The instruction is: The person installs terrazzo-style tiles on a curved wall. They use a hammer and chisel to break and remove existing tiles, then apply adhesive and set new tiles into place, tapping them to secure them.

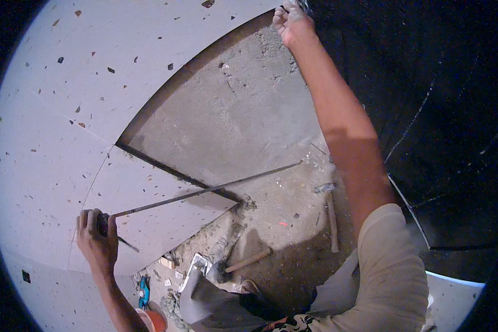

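Below and to the right of the left fingers (83,218) lies a teal tool (144,293), with an orange bucket (158,321) beneath it, partly hidden. Farther right of those fingers, a white object (196,265) sits beside a dark-headed mallet (231,269) with a wooden handle. Well below the right fingers (282,22), a wooden-handled hammer (331,213) rests on rough floor (301,207), a red scrap (283,223) to its left.

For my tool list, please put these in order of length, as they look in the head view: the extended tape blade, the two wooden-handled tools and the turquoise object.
1. Extended tape blade
2. Pale-headed tool and dark-headed tool: nearly alike, so not ranked
3. Turquoise object
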The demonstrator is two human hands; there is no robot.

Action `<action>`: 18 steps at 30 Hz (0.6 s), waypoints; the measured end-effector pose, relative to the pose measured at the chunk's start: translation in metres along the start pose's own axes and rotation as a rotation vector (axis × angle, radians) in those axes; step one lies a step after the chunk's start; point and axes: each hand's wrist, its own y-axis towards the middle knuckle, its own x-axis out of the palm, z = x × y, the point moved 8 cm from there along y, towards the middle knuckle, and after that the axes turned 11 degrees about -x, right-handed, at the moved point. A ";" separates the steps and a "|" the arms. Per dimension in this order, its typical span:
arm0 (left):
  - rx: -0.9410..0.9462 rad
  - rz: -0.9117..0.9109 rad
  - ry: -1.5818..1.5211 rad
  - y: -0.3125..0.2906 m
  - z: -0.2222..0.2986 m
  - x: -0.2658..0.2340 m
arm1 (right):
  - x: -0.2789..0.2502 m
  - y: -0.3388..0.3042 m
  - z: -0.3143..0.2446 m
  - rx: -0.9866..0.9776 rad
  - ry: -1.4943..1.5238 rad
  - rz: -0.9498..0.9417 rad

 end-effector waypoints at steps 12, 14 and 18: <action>0.004 -0.030 -0.108 -0.029 -0.022 0.008 | 0.006 -0.001 0.007 -0.045 -0.116 0.036; 0.010 -0.028 -0.144 -0.026 -0.015 0.015 | -0.005 0.042 0.001 -0.093 -0.123 -0.050; 0.005 -0.020 -0.136 -0.026 -0.014 0.014 | -0.026 0.052 0.002 0.085 -0.096 -0.077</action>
